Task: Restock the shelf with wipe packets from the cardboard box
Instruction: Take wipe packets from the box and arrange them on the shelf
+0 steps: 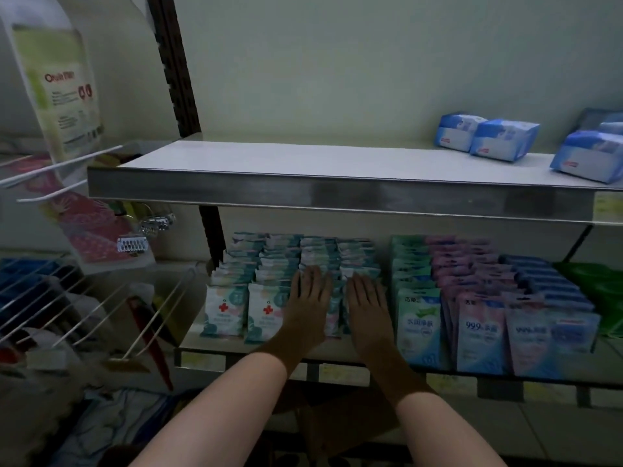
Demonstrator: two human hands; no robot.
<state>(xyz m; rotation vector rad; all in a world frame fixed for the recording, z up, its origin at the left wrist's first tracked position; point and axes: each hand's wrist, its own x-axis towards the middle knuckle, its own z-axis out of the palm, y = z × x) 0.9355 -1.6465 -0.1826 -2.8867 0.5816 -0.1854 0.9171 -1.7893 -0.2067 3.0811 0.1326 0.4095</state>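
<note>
Both hands lie flat, fingers straight and close together, on soft plastic wipe packets [279, 264] that stand in four tight rows on the lower shelf [202, 338]. The left hand [310, 298] presses the front of the third row from the left, and the right hand [367, 305] presses the fourth row just beside it. Neither hand holds a packet. The front packets are white and teal with a red cross printed on them; the smaller print is too blurred to read.

To the right stand glossy green-blue packs [418, 325] with Chinese characters, then pink and blue packs [482, 332] marked "999". Yellowish price tags line the shelf's front edge.

The upper shelf [303, 190] is a smooth white board with a brushed metal front strip. At its far right lie puffy blue and white packs [502, 139].

On the left hang thin white wire hooks [67, 163], a large clear bag with a green label [57, 96] bearing red lettering I cannot read, and a pink patterned packet [97, 230].
</note>
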